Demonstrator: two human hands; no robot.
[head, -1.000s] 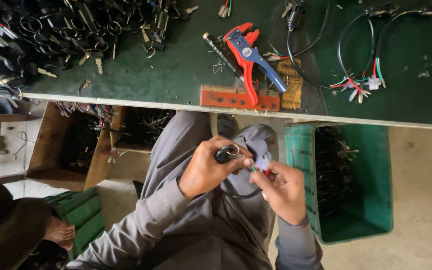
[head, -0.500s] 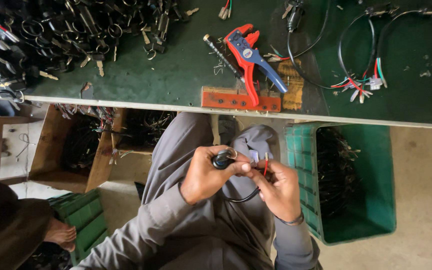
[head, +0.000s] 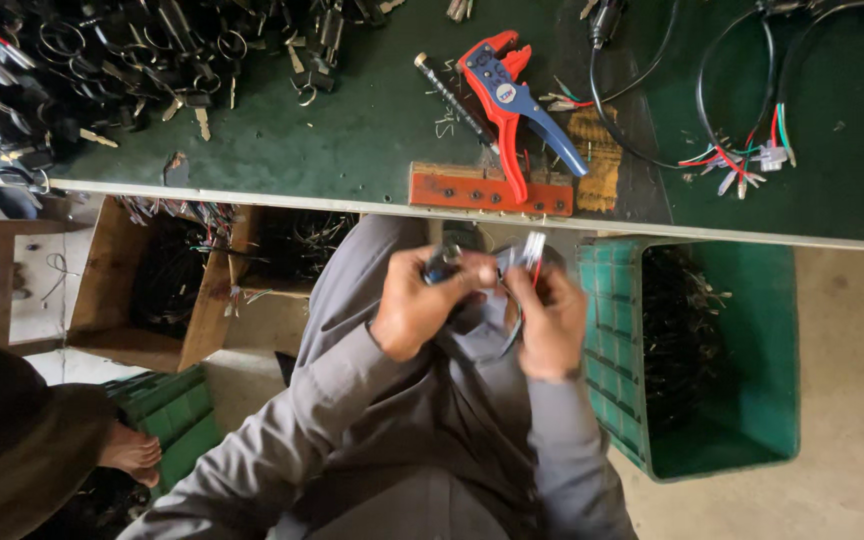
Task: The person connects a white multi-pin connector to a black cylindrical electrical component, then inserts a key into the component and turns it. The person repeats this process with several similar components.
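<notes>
Left hand point(head: 414, 305): gripping a dark cylindrical part point(head: 442, 265), below the green table point(head: 352, 150).
Right hand point(head: 550, 320): pinching the part's wire connector point(head: 532, 247).

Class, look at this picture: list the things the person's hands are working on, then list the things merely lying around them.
In hand:
left hand gripping a small dark part
right hand pinching the wire ends

Lying about:
red and blue crimping pliers on the green table
orange block
pile of keys
loose wire harness
green crate
</notes>
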